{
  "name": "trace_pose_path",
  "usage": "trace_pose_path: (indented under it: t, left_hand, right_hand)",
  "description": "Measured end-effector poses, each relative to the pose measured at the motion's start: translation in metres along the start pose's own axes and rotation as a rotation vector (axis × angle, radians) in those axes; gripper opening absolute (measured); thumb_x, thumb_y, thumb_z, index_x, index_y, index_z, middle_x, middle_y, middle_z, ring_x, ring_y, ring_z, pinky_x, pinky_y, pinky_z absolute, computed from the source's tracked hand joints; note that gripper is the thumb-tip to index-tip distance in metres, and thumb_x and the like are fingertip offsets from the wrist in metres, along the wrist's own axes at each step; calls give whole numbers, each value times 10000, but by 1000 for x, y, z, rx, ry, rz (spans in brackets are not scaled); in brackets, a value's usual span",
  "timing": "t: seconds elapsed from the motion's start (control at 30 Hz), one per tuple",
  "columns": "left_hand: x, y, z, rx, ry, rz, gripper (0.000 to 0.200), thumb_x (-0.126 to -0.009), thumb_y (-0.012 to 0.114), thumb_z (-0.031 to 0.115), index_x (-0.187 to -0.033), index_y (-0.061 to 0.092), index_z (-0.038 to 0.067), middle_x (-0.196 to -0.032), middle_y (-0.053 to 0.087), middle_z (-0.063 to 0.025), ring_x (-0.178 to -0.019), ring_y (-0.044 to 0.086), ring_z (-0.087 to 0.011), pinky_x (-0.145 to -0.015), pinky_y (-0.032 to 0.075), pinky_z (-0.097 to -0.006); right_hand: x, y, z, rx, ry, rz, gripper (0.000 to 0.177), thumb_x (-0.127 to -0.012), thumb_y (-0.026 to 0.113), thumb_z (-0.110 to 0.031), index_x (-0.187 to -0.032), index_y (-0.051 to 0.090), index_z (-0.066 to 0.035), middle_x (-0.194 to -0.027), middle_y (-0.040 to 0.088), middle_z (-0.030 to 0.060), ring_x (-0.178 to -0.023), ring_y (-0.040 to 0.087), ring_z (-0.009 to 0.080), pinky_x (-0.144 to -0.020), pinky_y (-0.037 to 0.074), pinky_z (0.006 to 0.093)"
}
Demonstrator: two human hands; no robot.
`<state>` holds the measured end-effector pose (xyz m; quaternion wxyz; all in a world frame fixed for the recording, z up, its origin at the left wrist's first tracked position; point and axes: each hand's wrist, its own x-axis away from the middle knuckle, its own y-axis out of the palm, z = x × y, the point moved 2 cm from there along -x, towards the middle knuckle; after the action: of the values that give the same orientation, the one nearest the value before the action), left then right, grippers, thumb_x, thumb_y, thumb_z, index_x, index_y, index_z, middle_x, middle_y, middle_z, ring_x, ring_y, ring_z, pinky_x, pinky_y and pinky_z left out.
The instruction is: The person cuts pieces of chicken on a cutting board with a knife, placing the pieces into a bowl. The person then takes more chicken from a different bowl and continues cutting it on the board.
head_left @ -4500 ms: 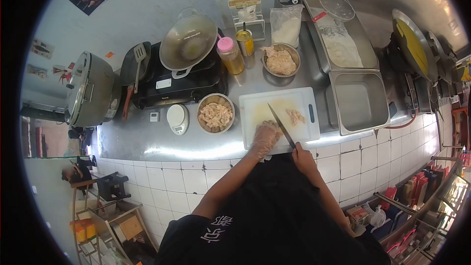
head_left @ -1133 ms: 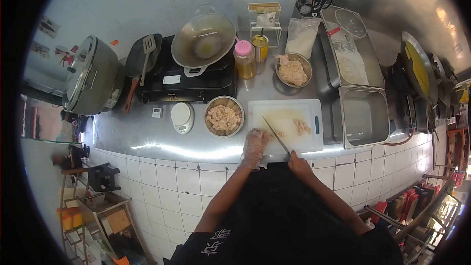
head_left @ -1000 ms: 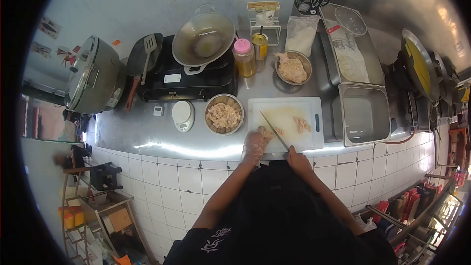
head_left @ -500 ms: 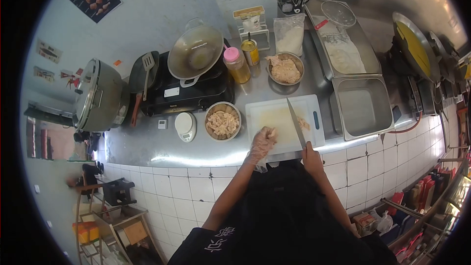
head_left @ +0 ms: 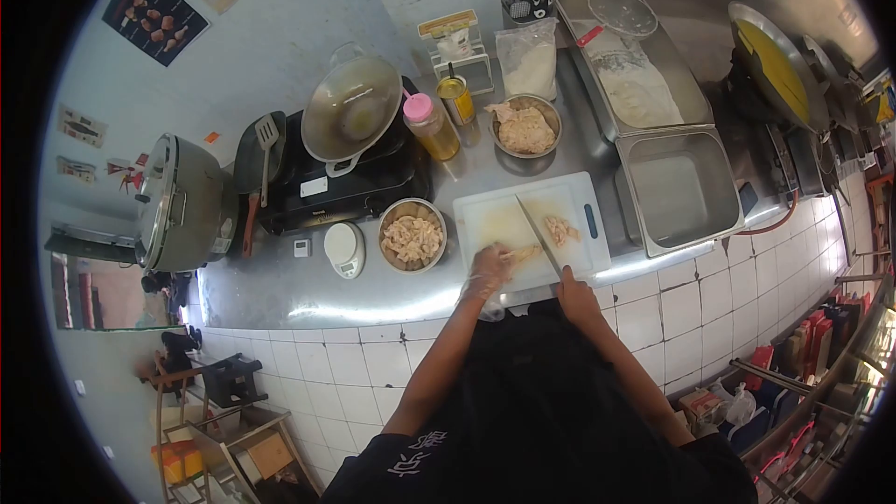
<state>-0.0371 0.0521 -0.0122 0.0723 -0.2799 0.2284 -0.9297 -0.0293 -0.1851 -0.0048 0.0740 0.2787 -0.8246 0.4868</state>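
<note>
On the white cutting board (head_left: 588, 189), my left hand (head_left: 487, 273), in a clear plastic glove, has its fingers closed on a strip of raw chicken (head_left: 525, 253). The strip's free end reaches toward the knife blade. Bare, my right hand (head_left: 577, 297) grips the handle of a long kitchen knife (head_left: 539, 231), whose blade points away over the board. Small cut chicken pieces (head_left: 561, 230) lie right of the blade. To the board's left stands a metal bowl of cut chicken (head_left: 413, 236); behind it, another bowl holds larger raw chicken pieces (head_left: 525, 129).
A kitchen scale (head_left: 343, 250) and small timer (head_left: 301, 248) sit left. Behind are a wok (head_left: 352, 110) on a stove, a pink-lidded bottle (head_left: 430, 126), a can (head_left: 455, 99) and a bag of white powder (head_left: 527, 61). Metal trays (head_left: 681, 189) stand right, one holding flour.
The chicken in my left hand now lies stretched on the board toward the knife. The knife has tilted a little, and the whole view has shifted slightly.
</note>
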Motion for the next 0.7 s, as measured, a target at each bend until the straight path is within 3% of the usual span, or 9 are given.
trace_pose_path:
  t: [0.1, 0.2, 0.3, 0.4, 0.53, 0.7]
  left_hand:
    - [16, -22, -18, -61, 133, 139, 253, -941, 628, 188, -1076, 641, -26, -906, 692, -166, -749, 695, -223, -642, 566, -357]
    - [22, -29, -42, 166, 59, 284, 237, -907, 642, 174, -1066, 653, -1, -944, 677, -205, -868, 683, -279, -751, 554, -404]
    - [51, -42, -12, -473, 303, 479, 207, -897, 638, 186, -1030, 656, 29, -928, 652, -186, -903, 640, -316, -845, 524, -428]
    - [45, -20, -10, -637, 456, 329, 194, -889, 636, 200, -1015, 648, 54, -976, 647, -168, -925, 633, -337, -867, 513, -444]
    - [43, -5, -8, -480, 594, 295, 222, -944, 592, 203, -1097, 638, 49, -1149, 638, -139, -1127, 586, -327, -965, 490, -438]
    - [12, 9, -27, -601, 658, 278, 218, -940, 583, 199, -1096, 648, 60, -1099, 654, -126, -1097, 616, -303, -950, 499, -424]
  right_hand:
    - [-4, -8, -6, -5, -10, 18, 307, -996, 516, -257, -1215, 431, -60, -817, 669, 317, -814, 658, 541, -730, 510, 648]
    - [-5, -13, -15, 24, 6, 12, 292, -996, 520, -248, -1193, 431, -51, -802, 667, 313, -802, 660, 536, -721, 510, 646]
    - [4, -22, -23, 31, -18, 8, 272, -998, 520, -241, -1173, 437, -50, -787, 663, 308, -783, 660, 531, -709, 508, 648]
    - [14, -18, -23, 2, -85, -38, 255, -1001, 514, -237, -1164, 445, -53, -772, 659, 305, -762, 656, 529, -702, 505, 651]
    - [29, -4, -15, 48, -129, -141, 245, -1002, 505, -230, -1160, 451, -51, -762, 655, 314, -751, 649, 537, -697, 501, 656]
    - [31, 12, -6, 69, -102, -182, 251, -1002, 505, -244, -1155, 438, -57, -755, 648, 329, -746, 642, 556, -694, 489, 671]
